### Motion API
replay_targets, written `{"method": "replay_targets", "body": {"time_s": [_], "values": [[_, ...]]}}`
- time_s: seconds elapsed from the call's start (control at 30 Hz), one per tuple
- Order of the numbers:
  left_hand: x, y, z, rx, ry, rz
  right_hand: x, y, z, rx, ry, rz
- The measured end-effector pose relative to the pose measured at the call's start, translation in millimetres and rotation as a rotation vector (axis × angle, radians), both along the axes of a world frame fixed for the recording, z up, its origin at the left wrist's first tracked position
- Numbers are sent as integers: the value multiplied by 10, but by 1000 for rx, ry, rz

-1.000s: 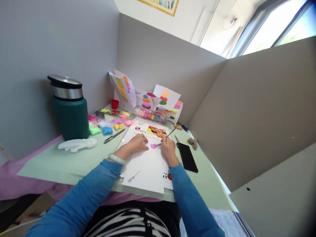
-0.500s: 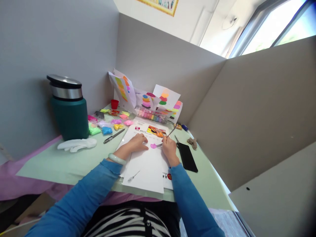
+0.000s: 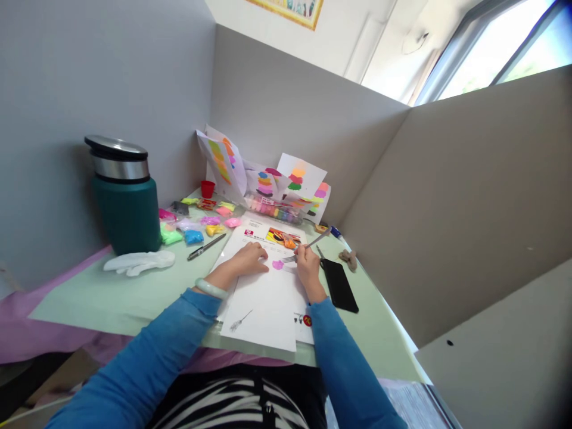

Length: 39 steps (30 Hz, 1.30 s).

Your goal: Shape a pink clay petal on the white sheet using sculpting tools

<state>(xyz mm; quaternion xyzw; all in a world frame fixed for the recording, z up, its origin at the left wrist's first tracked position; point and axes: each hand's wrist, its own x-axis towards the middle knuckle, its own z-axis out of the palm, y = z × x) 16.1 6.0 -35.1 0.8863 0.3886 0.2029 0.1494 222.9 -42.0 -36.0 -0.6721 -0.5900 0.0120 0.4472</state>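
My right hand (image 3: pixel 308 266) is closed around a metal fork (image 3: pixel 319 238), its handle slanting up to the right. The fork's tines hang just right of a flat pink clay patch (image 3: pixel 277 265) on a white sheet of paper (image 3: pixel 261 310). To the left of the patch, my left hand (image 3: pixel 250 259) rests on the sheet with fingers slightly bent and apart, holding nothing. A small grey broom drawing (image 3: pixel 240 322) shows near the sheet's lower left. Behind my right hand, an orange clay lump (image 3: pixel 289 243) lies on a printed page.
A green flask (image 3: pixel 127 202), white glove (image 3: pixel 140 261) and pen (image 3: pixel 206 246) lie left. Several bagged clays, including a blue one (image 3: pixel 193 236), sit behind. A black phone (image 3: pixel 339 285) and brown lump (image 3: pixel 347 259) are right. Painted papers (image 3: pixel 304 176) lean against the partition (image 3: pixel 313 95).
My right hand has shifted slightly right, drawing the fork's tines away from the pink clay patch. My left hand stays in place.
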Motion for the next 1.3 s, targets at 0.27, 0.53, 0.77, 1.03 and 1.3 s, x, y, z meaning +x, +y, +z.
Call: {"method": "replay_targets", "body": {"time_s": [0.27, 0.53, 0.77, 1.03, 1.3], "values": [[40, -79, 178, -263, -409, -119, -276, -35, 28, -31, 370, 569], [-37, -219, 309, -588, -350, -306, -444, -90, 55, -91, 189, 524], [-37, -231, 330, -655, -434, -242, -296, 0, 70, -111, 239, 393], [-6, -111, 208, -659, -692, -28, 49, 11, 53, -378, -272, 50], [33, -95, 189, -645, -657, 31, -33, -38, 64, -391, -347, 194]]}}
